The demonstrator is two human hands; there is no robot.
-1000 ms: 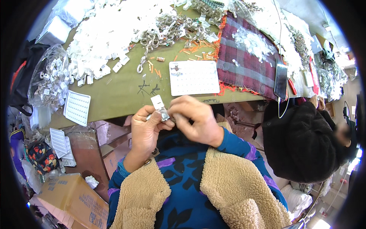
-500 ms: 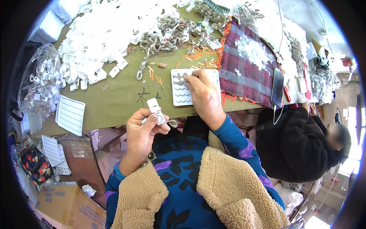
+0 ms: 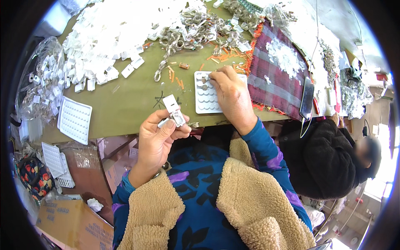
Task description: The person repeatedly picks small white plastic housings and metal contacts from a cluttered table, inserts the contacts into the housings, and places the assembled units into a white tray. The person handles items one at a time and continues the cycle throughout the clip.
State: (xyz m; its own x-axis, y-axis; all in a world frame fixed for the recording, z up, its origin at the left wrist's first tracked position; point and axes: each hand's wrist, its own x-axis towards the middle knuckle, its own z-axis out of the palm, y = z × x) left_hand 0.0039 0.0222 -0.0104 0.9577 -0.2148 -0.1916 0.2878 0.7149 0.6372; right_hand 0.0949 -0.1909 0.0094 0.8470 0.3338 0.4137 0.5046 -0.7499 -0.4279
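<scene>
Between the thumb and fingers of my left hand (image 3: 156, 135) is a small white plastic case (image 3: 176, 116), its flap standing up and its hollow inside showing. A coil of thin cord hangs beside those fingers. My right hand (image 3: 234, 96) lies over a white tray (image 3: 201, 109) with rows of round pockets, and covers its right part. Its thumb and fingertips are pinched together at the upper rows. A few grey discs (image 3: 204, 87) sit in pockets next to the fingertips. Whatever the pinch holds is hidden.
White plastic parts (image 3: 100, 50) are heaped at the far left, beside bundled cords (image 3: 187, 31). Orange strips (image 3: 179, 82) lie scattered on the green table. A plaid cloth (image 3: 275, 83) bears clear pieces and a phone (image 3: 307, 100). Another person (image 3: 325, 158) sits at right.
The whole view has shifted slightly, so the table things appear a little right and lower. My left hand still holds the case, and my right fingertips stay at the tray's upper rows.
</scene>
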